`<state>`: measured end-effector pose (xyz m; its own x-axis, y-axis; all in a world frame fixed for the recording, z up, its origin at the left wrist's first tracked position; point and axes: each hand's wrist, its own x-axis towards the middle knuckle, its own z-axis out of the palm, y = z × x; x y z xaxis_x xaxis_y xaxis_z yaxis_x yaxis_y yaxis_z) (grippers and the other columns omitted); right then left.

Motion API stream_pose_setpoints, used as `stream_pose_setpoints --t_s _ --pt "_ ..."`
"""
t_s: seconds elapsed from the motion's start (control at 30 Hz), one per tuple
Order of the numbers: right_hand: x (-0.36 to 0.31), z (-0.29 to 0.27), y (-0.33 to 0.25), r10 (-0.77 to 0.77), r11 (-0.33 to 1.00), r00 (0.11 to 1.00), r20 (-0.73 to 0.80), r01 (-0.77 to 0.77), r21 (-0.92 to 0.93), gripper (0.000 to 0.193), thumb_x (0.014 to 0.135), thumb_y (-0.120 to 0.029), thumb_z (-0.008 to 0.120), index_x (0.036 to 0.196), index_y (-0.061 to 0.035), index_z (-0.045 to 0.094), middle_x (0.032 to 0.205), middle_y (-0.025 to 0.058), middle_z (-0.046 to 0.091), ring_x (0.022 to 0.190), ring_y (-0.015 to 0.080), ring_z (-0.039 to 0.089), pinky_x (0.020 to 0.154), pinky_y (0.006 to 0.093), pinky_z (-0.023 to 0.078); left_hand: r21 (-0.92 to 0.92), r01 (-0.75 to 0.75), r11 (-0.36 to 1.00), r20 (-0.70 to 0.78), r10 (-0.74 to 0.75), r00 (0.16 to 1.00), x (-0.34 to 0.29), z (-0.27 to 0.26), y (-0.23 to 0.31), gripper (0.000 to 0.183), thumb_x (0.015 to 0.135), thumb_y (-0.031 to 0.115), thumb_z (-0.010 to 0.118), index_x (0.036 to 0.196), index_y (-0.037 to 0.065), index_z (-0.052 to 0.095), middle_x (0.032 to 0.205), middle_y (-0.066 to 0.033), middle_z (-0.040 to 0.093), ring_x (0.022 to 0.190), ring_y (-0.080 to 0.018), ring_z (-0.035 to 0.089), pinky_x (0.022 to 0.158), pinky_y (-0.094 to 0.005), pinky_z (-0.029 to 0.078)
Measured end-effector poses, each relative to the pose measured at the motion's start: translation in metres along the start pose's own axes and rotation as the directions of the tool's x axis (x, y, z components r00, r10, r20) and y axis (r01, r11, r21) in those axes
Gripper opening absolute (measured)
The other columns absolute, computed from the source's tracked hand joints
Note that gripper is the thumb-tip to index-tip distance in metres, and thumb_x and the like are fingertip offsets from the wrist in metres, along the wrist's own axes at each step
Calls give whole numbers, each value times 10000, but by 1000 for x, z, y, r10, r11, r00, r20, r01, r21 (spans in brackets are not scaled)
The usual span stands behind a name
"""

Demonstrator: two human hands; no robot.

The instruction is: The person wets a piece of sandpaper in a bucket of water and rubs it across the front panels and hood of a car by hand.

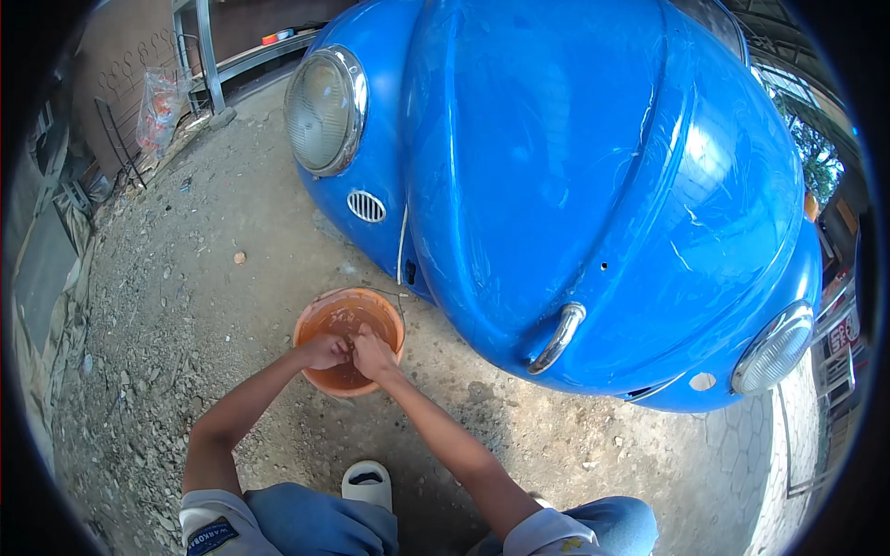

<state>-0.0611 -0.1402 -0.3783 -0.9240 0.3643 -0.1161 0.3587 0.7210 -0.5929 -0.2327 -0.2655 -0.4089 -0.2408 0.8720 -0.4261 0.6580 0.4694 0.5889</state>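
head view: nearest, a pale slipper (368, 484) rests on the ground between the person's blue-clad legs. beyond it, the left hand (326, 352) and right hand (373, 355) meet over a round orange basin (395, 321), about equally near its middle, the left crossing its left rim, the right its near right rim. their fingers are bent and bunched together; whether they grip anything cannot be told. brownish water (338, 322) lies just under and beyond the fingertips. the basin, upright, has no long axis; its mouth faces up. farther right, the blue car (538, 185) points its nose toward the person.
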Motion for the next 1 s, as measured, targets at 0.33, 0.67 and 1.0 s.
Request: stream_pose_setpoints --t_s 0.33,0.67,1.0 --pt "-9 -24 6 10 813 835 -550 313 490 327 913 12 720 1238 -28 733 922 155 686 864 329 697 804 376 581 234 12 972 -299 60 952 -27 -32 81 363 935 370 759 816 34 694 690 -120 697 697 -239 715 674 -398 547" --pt "-36 -98 9 -232 939 806 -545 333 92 151 966 -125 723 1062 -23 778 1040 191 772 910 413 737 791 467 598 -54 -360 931 -706 219 673 -15 -14 114 282 1077 346 622 1107 67 600 873 -103 650 762 -217 622 698 -367 489" --pt "-80 -226 -54 -686 559 721 -103 430 -709 337 878 -91 643 1199 -35 730 929 48 686 933 224 676 818 356 558 -179 -676 715 -756 340 559 5 -40 152 392 1160 267 452 969 -10 654 777 -53 610 697 -121 544 650 -303 453"
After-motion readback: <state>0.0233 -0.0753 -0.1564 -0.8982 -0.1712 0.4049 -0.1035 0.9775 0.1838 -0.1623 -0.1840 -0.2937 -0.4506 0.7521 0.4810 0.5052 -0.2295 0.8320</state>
